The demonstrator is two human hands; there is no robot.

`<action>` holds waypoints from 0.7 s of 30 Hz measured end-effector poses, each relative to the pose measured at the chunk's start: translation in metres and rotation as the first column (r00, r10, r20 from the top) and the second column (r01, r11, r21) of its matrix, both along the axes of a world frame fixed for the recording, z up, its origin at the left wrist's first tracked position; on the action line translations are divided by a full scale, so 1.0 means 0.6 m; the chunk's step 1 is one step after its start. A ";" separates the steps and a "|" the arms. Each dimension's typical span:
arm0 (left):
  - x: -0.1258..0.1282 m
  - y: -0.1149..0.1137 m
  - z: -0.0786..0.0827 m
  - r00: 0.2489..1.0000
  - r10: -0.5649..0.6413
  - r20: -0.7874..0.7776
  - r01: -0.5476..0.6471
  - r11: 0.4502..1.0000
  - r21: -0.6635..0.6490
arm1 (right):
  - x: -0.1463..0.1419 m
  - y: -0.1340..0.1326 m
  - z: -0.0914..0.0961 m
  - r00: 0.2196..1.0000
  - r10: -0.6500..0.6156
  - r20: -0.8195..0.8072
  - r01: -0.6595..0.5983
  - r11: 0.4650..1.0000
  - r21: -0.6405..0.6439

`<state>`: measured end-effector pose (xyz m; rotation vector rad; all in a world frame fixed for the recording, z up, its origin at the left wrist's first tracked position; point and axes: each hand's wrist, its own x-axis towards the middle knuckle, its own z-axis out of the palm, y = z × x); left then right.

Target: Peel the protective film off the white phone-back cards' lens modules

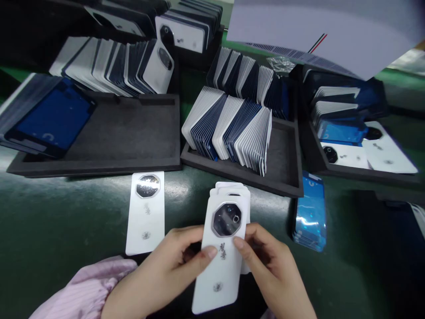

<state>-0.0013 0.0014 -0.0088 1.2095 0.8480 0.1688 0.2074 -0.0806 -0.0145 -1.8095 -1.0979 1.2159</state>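
Both hands hold a small stack of white phone back covers (223, 248) low in the middle of the view. The top cover shows an octagonal dark camera window. My left hand (166, 270) grips the stack from the left, its thumb pressed on the top cover. My right hand (268, 266) grips it from the right, thumb on the cover's face. Another white back cover (146, 212) lies flat on the green table to the left of the hands.
Dark foam trays (133, 137) hold upright rows of white and blue covers (232, 128) behind the hands. A pile of blue-filmed covers (310, 217) lies to the right. A right tray (361, 141) holds more covers. White paper (315, 31) hangs top right.
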 end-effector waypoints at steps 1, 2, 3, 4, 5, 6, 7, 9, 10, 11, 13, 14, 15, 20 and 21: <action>-0.009 0.005 0.000 0.996 0.042 -0.077 -0.037 0.997 0.062 | 0.001 0.001 0.000 1.000 0.005 0.011 -0.005 1.000 -0.012; -0.019 0.009 -0.002 0.975 0.116 -0.188 -0.084 0.982 0.170 | 0.004 0.002 -0.001 0.998 -0.006 0.062 0.007 1.000 -0.010; -0.030 0.012 -0.006 0.925 0.224 -0.307 -0.122 0.941 0.317 | 0.007 0.003 -0.004 0.990 -0.023 0.140 0.023 1.000 0.000; -0.041 0.014 -0.014 0.837 0.356 -0.415 -0.130 0.867 0.482 | 0.011 0.005 -0.007 0.974 -0.034 0.223 0.033 0.999 0.008; -0.051 0.014 -0.025 0.732 0.485 -0.478 -0.085 0.761 0.643 | 0.016 0.006 -0.011 0.954 -0.040 0.297 0.038 0.999 0.014; -0.060 0.012 -0.039 0.645 0.582 -0.494 -0.008 0.652 0.758 | 0.020 0.008 -0.017 0.934 -0.046 0.354 0.042 0.999 0.019; -0.067 0.008 -0.053 0.588 0.636 -0.500 0.077 0.571 0.817 | 0.024 0.010 -0.022 0.918 -0.054 0.392 0.048 0.999 0.025; -0.077 0.000 -0.081 0.487 0.721 -0.493 0.212 0.451 0.867 | 0.029 0.014 -0.032 0.892 -0.095 0.441 0.085 0.995 0.043; -0.080 -0.004 -0.091 0.481 0.724 -0.495 0.253 0.427 0.868 | 0.031 0.016 -0.036 0.869 -0.125 0.479 0.112 0.992 0.056; -0.085 -0.007 -0.098 0.504 0.722 -0.474 0.261 0.396 0.881 | 0.031 0.017 -0.038 0.840 -0.154 0.520 0.138 0.988 0.069; -0.095 -0.008 -0.099 0.597 0.667 -0.446 0.222 0.398 0.890 | 0.029 0.017 -0.038 0.791 -0.190 0.582 0.165 0.982 0.095; -0.102 -0.005 -0.095 0.633 0.639 -0.437 0.193 0.416 0.889 | 0.026 0.017 -0.036 0.779 -0.198 0.595 0.163 0.980 0.112; -0.109 -0.002 -0.091 0.658 0.614 -0.436 0.167 0.445 0.880 | 0.023 0.016 -0.033 0.779 -0.203 0.593 0.156 0.979 0.130; -0.132 0.019 -0.083 0.662 0.593 -0.458 0.053 0.573 0.818 | -0.019 0.007 -0.015 0.859 -0.227 0.459 0.139 0.966 0.218; -0.131 0.022 -0.085 0.659 0.594 -0.462 0.033 0.591 0.806 | -0.031 0.005 -0.014 0.905 -0.200 0.376 0.123 0.968 0.220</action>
